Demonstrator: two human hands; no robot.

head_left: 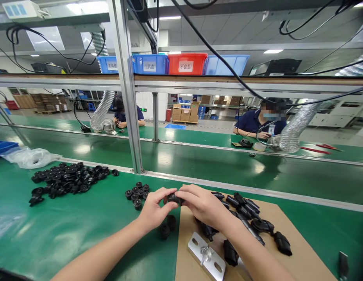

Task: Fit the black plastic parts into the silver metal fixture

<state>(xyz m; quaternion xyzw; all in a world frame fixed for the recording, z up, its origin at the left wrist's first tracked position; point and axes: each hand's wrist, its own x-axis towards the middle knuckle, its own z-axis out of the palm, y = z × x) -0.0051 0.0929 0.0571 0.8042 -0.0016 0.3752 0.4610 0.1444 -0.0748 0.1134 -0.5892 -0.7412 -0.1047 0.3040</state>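
Fingers of my left hand (153, 208) and right hand (202, 203) grip one small black part (173, 199) between them, at the centre of my view, near the far left corner of a cardboard sheet (298, 265). It looks dark, stubby and rounded, with fingertips covering both ends. My left thumb presses from below while the index finger curves over the top; the right fingers arch in from three o'clock, knuckles raised. Bare forearms (111, 249) enter from eight and four o'clock.

Taking the held part as the clock's centre, two round black pieces (164, 231) sit close by, between six and seven. At five, on the matte brown cardboard, lies a smooth silvery block (212, 263) with two oval slots and a clear fitting in its middle. Between three and four, black tubular pieces (244, 210) lie scattered. Near nine, a small cluster of round, ringed black pieces (137, 192) rests on the glossy green tabletop (90, 218); farther out that way spreads a heap of black parts (70, 177), then a crumpled translucent plastic bag (31, 157).
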